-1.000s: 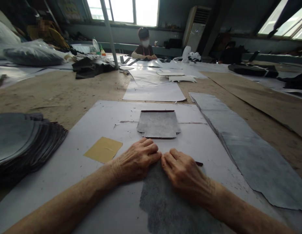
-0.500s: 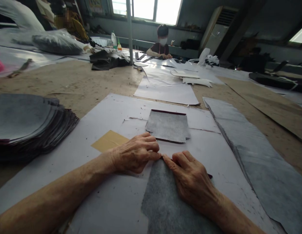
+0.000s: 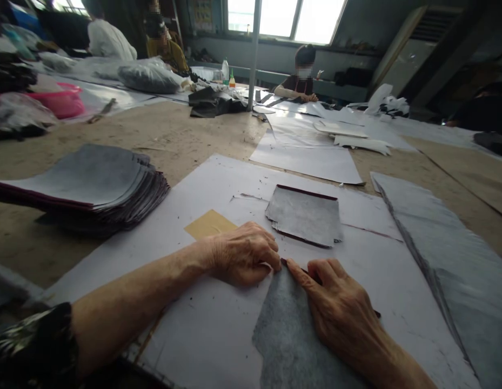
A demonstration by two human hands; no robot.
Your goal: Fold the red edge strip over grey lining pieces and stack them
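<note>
Two bare hands over one grey piece [image 3: 291, 335], which lies on the white sheet [image 3: 206, 329] toward the near edge of the table [image 3: 218, 129]. Left hand [image 3: 246, 255]: fingers curled, thumb and forefinger nearly together at the piece's upper-left corner; grip on it cannot be confirmed. Right hand [image 3: 343, 297]: forefinger extended along the dark edge strip [image 3: 377, 314], other fingers bent; hold not determinable. Risk: strip could set crooked or wrinkle if finger pressure is uneven or the piece slips. Obscured: most of the strip, beneath the right hand; right thumb; piece's lower end, cut off by the frame; yellow square [image 3: 210, 222], partly behind left hand.
</note>
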